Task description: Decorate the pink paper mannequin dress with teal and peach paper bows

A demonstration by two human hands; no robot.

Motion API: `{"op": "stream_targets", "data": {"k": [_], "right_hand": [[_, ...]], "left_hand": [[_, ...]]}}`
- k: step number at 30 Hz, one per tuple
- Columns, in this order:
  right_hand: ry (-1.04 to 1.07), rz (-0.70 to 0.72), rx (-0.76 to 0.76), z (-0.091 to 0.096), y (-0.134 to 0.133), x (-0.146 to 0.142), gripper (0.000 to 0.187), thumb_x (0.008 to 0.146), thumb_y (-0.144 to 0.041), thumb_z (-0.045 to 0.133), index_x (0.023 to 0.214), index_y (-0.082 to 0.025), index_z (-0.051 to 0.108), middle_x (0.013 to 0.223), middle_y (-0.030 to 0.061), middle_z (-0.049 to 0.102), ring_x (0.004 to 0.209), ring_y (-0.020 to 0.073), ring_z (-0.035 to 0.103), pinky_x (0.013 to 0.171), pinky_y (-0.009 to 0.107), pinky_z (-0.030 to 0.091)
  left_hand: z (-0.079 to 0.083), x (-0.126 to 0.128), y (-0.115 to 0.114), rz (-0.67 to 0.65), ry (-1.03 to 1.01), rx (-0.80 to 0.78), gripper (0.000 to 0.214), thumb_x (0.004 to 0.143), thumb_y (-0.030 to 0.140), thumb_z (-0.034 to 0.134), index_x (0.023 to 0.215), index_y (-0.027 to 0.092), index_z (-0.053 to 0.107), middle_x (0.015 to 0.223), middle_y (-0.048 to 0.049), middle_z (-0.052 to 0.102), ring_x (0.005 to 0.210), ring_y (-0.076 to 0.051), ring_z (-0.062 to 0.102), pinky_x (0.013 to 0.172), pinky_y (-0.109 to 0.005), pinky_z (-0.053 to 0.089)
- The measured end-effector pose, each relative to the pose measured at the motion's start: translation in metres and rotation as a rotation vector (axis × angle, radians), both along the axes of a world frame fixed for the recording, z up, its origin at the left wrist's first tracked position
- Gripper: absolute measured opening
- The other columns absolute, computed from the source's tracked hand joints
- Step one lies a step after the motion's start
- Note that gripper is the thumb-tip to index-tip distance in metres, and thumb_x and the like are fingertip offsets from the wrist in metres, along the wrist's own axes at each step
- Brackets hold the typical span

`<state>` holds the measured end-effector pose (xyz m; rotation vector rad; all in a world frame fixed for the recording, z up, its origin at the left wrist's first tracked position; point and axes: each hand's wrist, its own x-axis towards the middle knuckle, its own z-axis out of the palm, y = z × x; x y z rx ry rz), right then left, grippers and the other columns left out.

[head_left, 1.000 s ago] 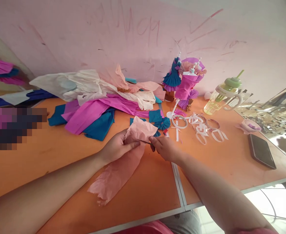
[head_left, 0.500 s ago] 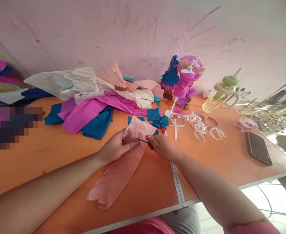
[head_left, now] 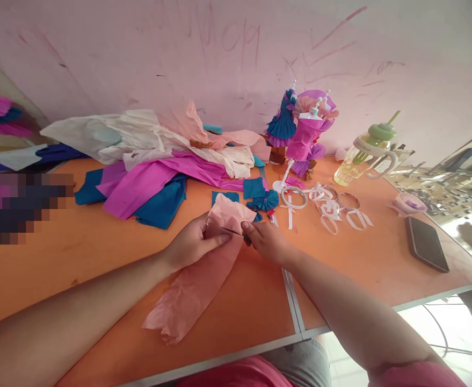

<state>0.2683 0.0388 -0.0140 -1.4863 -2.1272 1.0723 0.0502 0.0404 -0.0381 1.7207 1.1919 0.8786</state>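
A long strip of pale pink crepe paper (head_left: 195,285) lies on the orange table (head_left: 99,258), its upper end lifted. My left hand (head_left: 191,244) pinches that paper near its middle. My right hand (head_left: 266,242) is closed on small dark scissors (head_left: 233,232), whose thin blades reach into the paper right beside my left fingers.
Heaps of white, magenta and blue crepe paper (head_left: 155,166) lie at the back left. Paper-dressed figures (head_left: 304,134) stand by the wall, with white paper loops (head_left: 332,209), a green-lidded bottle (head_left: 364,153), a small bowl (head_left: 409,204) and a dark phone (head_left: 426,244) to the right.
Both hands and the paper stay almost in place; the scissors have edged slightly further left into the pink paper.
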Motion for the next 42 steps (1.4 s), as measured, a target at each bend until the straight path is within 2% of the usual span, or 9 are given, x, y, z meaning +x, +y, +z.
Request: {"op": "stream_targets", "data": {"k": [3,11,15,18,20,27,33,39,42], "right_hand": [[-0.016,-0.037,0.020,0.002,0.000,0.000,0.060,0.098,-0.060,0.024,0.065,-0.019,0.053,0.063,0.0004,0.056,0.059,0.0107,0.049,0.059,0.024,0.034],[-0.010,0.054,0.002,0.007,-0.003,0.003,0.061,0.099,-0.057,0.024,0.071,-0.019,0.062,0.074,0.0025,0.063,0.068,0.0126,0.054,0.067,0.025,0.038],[-0.021,0.041,-0.005,0.011,-0.001,0.007,0.059,0.098,-0.060,0.024,0.081,-0.020,0.065,0.083,0.0027,0.065,0.076,0.0142,0.057,0.072,0.027,0.040],[0.006,0.093,-0.029,0.014,0.001,0.010,0.055,0.097,-0.060,0.030,0.090,-0.021,0.067,0.091,0.0027,0.066,0.084,0.0147,0.058,0.077,0.027,0.041],[0.029,0.113,-0.038,0.014,0.001,0.011,0.054,0.097,-0.061,0.032,0.093,-0.020,0.067,0.088,0.0023,0.065,0.081,0.0135,0.057,0.074,0.026,0.042],[0.032,0.058,-0.049,0.009,0.003,0.007,0.057,0.096,-0.063,0.032,0.089,-0.020,0.068,0.067,-0.0008,0.056,0.061,0.0096,0.051,0.062,0.022,0.042],[0.108,0.025,-0.094,0.008,0.002,0.004,0.053,0.094,-0.063,0.036,0.091,-0.020,0.067,0.065,-0.0019,0.055,0.054,0.0089,0.050,0.058,0.021,0.042],[0.165,0.009,-0.153,0.009,0.002,0.005,0.050,0.084,-0.065,0.054,0.077,-0.017,0.062,0.057,-0.0056,0.039,0.046,0.0057,0.040,0.045,0.019,0.031],[0.198,0.004,-0.182,0.011,0.001,0.005,0.049,0.083,-0.065,0.054,0.077,-0.017,0.062,0.058,-0.0058,0.039,0.045,0.0051,0.036,0.045,0.020,0.032]], "left_hand": [[-0.001,-0.001,0.000,-0.028,-0.067,-0.031,0.035,0.081,0.046,0.068,0.103,0.019,0.063,0.106,-0.0045,0.072,0.105,-0.026,0.066,0.093,-0.036,0.049],[0.005,0.003,0.000,-0.084,-0.153,-0.070,0.045,0.079,0.044,0.071,0.116,0.019,0.067,0.127,-0.0086,0.066,0.123,-0.031,0.058,0.110,-0.046,0.041],[0.008,0.002,-0.001,-0.137,-0.235,-0.113,0.044,0.081,0.047,0.068,0.117,0.020,0.066,0.126,-0.0069,0.067,0.124,-0.028,0.058,0.110,-0.042,0.041],[0.005,0.001,0.001,-0.108,-0.315,-0.174,0.043,0.081,0.050,0.068,0.111,0.019,0.067,0.121,-0.0078,0.070,0.119,-0.029,0.061,0.106,-0.041,0.046],[0.003,0.001,0.002,-0.089,-0.338,-0.184,0.042,0.081,0.050,0.068,0.108,0.018,0.067,0.118,-0.0091,0.070,0.117,-0.030,0.062,0.105,-0.042,0.046],[0.009,0.004,0.001,-0.110,-0.345,-0.124,0.047,0.087,0.051,0.060,0.120,0.018,0.063,0.129,-0.0088,0.065,0.125,-0.027,0.057,0.111,-0.040,0.040],[0.005,0.002,0.001,-0.135,-0.279,-0.136,0.043,0.086,0.045,0.064,0.119,0.019,0.060,0.129,-0.0089,0.065,0.126,-0.028,0.056,0.108,-0.040,0.043],[0.000,0.002,0.000,-0.092,-0.204,-0.112,0.047,0.085,0.043,0.065,0.124,0.020,0.054,0.129,-0.0083,0.064,0.123,-0.030,0.058,0.103,-0.040,0.047],[0.001,0.002,-0.001,-0.092,-0.198,-0.120,0.049,0.086,0.044,0.064,0.127,0.020,0.053,0.129,-0.0078,0.064,0.121,-0.029,0.059,0.103,-0.039,0.047]]}}
